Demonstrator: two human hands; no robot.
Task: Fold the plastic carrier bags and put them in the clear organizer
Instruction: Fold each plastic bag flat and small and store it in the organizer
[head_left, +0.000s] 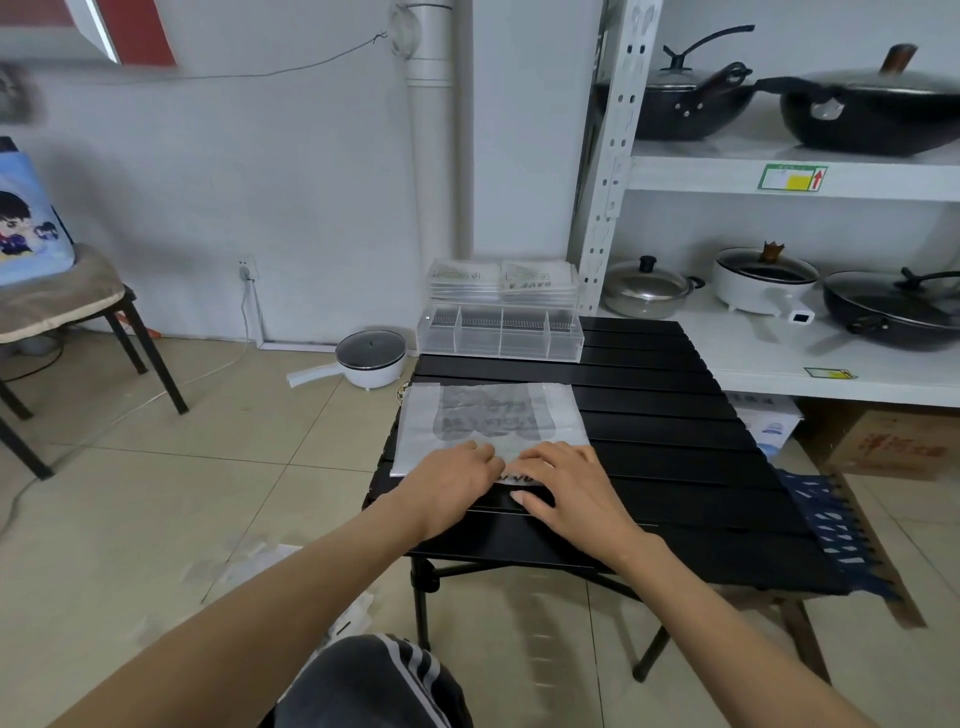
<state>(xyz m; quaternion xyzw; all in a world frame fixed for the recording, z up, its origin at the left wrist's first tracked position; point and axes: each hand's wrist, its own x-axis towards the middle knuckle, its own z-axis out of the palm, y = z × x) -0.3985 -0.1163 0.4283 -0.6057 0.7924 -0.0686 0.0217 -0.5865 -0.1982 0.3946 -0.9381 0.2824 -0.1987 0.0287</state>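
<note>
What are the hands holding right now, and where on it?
Nothing is gripped. Both the left hand and the right hand lie flat with straight fingers, pressing down the near edge of the plastic bag on the black table.

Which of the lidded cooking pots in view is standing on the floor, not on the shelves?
The white long-handled pot, on the floor tiles left of the black table. All the other pots sit on the white shelving unit at right.
</note>
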